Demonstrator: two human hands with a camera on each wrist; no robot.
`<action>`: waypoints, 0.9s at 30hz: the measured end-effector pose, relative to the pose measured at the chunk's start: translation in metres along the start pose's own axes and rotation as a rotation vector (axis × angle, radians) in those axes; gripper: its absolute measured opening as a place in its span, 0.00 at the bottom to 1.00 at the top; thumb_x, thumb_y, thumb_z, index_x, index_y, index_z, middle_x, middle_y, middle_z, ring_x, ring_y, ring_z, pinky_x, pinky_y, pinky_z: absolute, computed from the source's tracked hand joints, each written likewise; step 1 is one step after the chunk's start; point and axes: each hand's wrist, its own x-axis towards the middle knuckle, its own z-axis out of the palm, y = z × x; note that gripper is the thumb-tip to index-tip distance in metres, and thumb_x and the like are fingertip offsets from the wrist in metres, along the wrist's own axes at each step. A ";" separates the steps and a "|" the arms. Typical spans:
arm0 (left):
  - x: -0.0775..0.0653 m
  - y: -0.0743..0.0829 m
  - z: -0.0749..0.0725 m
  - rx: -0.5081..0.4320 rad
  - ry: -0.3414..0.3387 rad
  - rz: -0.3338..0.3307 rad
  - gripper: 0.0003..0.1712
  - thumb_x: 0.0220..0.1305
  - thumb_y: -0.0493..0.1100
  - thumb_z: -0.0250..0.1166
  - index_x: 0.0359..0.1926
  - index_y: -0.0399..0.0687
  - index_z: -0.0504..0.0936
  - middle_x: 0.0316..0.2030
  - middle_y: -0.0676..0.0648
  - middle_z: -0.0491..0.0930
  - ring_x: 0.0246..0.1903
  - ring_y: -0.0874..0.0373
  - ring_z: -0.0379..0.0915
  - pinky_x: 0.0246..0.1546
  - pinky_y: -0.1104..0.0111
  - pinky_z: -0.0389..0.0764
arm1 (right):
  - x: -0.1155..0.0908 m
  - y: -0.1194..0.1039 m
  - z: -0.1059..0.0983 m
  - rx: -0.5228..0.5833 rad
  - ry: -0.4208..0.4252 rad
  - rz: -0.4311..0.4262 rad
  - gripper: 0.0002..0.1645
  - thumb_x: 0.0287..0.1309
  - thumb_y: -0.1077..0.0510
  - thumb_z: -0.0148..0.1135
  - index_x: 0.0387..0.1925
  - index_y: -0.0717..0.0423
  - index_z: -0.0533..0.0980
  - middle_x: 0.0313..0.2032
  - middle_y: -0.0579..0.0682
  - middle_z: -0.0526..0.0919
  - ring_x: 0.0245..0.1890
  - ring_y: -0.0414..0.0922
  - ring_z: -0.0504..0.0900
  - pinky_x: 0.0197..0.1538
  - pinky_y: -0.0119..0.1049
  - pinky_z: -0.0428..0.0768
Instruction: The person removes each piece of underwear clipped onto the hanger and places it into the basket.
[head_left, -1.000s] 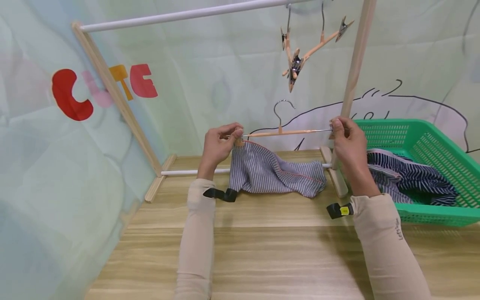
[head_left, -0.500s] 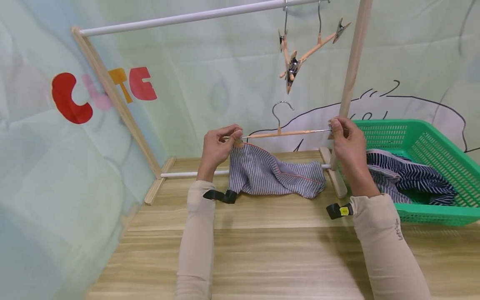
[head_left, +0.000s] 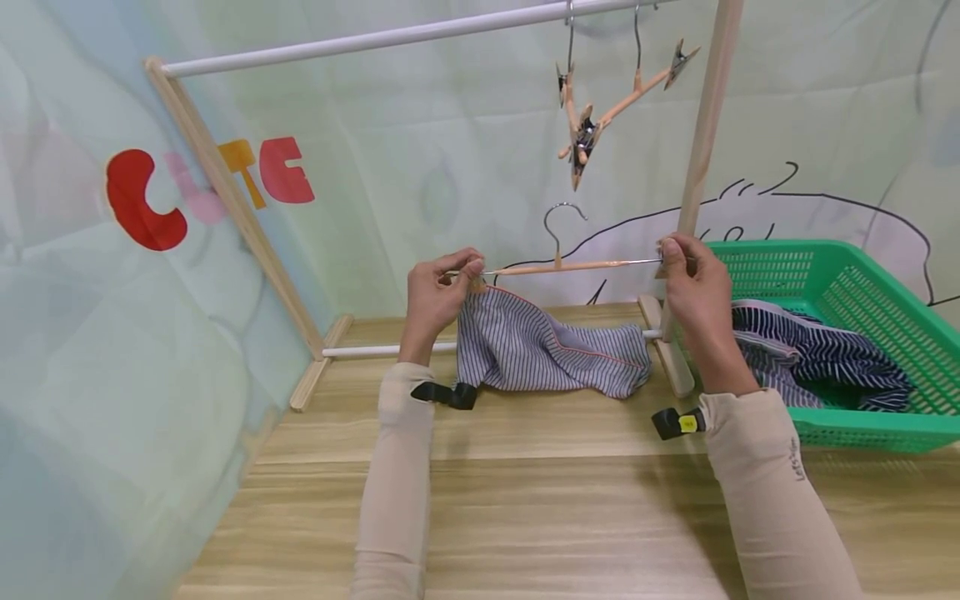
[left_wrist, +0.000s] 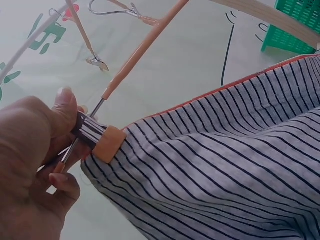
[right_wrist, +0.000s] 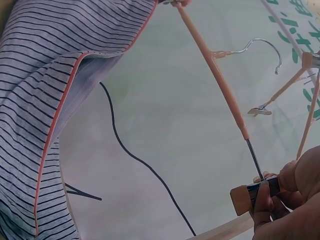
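A clip hanger (head_left: pixel 558 267) with a metal hook is held level between both hands. My left hand (head_left: pixel 442 287) pinches the clip at its left end; in the left wrist view that clip (left_wrist: pixel 102 137) bites the corner of a striped garment (left_wrist: pixel 200 150) with orange trim. The garment (head_left: pixel 540 346) droops from there to the right, its far end low near the rack's bottom bar. At the other end, my right hand (head_left: pixel 697 287) grips the right clip (right_wrist: pixel 250 195), which has no cloth in it in the right wrist view.
A wooden rack with a white top bar (head_left: pixel 375 35) frames the work. Two more clip hangers (head_left: pixel 588 125) hang from it, upper right. On the right a green basket (head_left: pixel 877 429) holds dark striped clothing (head_left: pixel 832 354). Beneath lies a wooden table (head_left: pixel 525 500).
Both hands keep their hold on the hanger's ends, almost still. The rack and hanging hangers sit slightly lower in the head view, a small camera shift. The garment stays clipped at the left.
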 end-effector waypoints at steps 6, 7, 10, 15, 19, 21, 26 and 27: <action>0.000 0.000 0.001 -0.035 0.028 0.027 0.08 0.60 0.36 0.64 0.37 0.34 0.85 0.32 0.35 0.84 0.36 0.53 0.79 0.25 0.70 0.67 | 0.001 0.001 -0.001 0.009 -0.002 -0.016 0.31 0.65 0.38 0.42 0.58 0.52 0.71 0.52 0.52 0.73 0.51 0.43 0.69 0.53 0.45 0.69; 0.000 0.000 0.001 -0.041 0.028 0.026 0.08 0.59 0.36 0.64 0.37 0.35 0.85 0.33 0.36 0.84 0.36 0.53 0.79 0.25 0.71 0.68 | 0.000 0.002 -0.001 0.011 -0.002 -0.017 0.31 0.65 0.38 0.42 0.58 0.52 0.71 0.52 0.52 0.73 0.51 0.43 0.69 0.53 0.46 0.69; 0.000 0.000 0.002 -0.054 0.022 0.023 0.09 0.59 0.36 0.64 0.38 0.35 0.85 0.34 0.36 0.84 0.36 0.54 0.79 0.25 0.71 0.69 | 0.000 0.002 -0.001 0.017 -0.002 -0.016 0.30 0.65 0.38 0.42 0.58 0.52 0.71 0.52 0.52 0.73 0.51 0.43 0.68 0.54 0.46 0.69; -0.001 0.000 -0.001 -0.049 -0.004 0.037 0.09 0.60 0.36 0.64 0.39 0.35 0.85 0.34 0.36 0.84 0.37 0.54 0.79 0.25 0.70 0.73 | -0.001 0.003 -0.001 0.025 -0.010 -0.002 0.31 0.64 0.38 0.42 0.59 0.51 0.71 0.52 0.52 0.72 0.52 0.43 0.68 0.57 0.48 0.68; -0.001 0.000 -0.002 -0.047 -0.029 0.051 0.09 0.62 0.37 0.62 0.40 0.35 0.84 0.35 0.36 0.84 0.36 0.54 0.79 0.26 0.68 0.75 | 0.000 0.002 -0.002 0.030 -0.022 0.003 0.31 0.64 0.37 0.42 0.59 0.50 0.71 0.54 0.52 0.72 0.53 0.44 0.67 0.59 0.49 0.67; -0.001 0.001 -0.003 -0.045 -0.041 0.059 0.10 0.62 0.36 0.62 0.41 0.35 0.83 0.35 0.35 0.84 0.36 0.53 0.79 0.26 0.66 0.76 | 0.000 0.002 -0.002 0.032 -0.022 0.002 0.32 0.64 0.37 0.42 0.60 0.50 0.71 0.54 0.53 0.72 0.53 0.44 0.67 0.59 0.50 0.67; 0.001 0.002 -0.004 -0.033 -0.062 0.093 0.10 0.63 0.35 0.61 0.43 0.33 0.82 0.36 0.34 0.83 0.36 0.52 0.78 0.26 0.62 0.76 | 0.001 -0.001 -0.004 0.041 -0.021 0.003 0.32 0.64 0.35 0.42 0.61 0.47 0.70 0.56 0.54 0.72 0.54 0.45 0.67 0.59 0.52 0.66; 0.001 0.002 -0.005 -0.041 -0.066 0.099 0.11 0.63 0.35 0.60 0.43 0.33 0.81 0.36 0.34 0.82 0.36 0.50 0.78 0.27 0.60 0.77 | 0.001 -0.001 -0.004 0.036 -0.020 0.003 0.32 0.63 0.35 0.42 0.61 0.46 0.70 0.56 0.54 0.72 0.54 0.45 0.67 0.60 0.52 0.66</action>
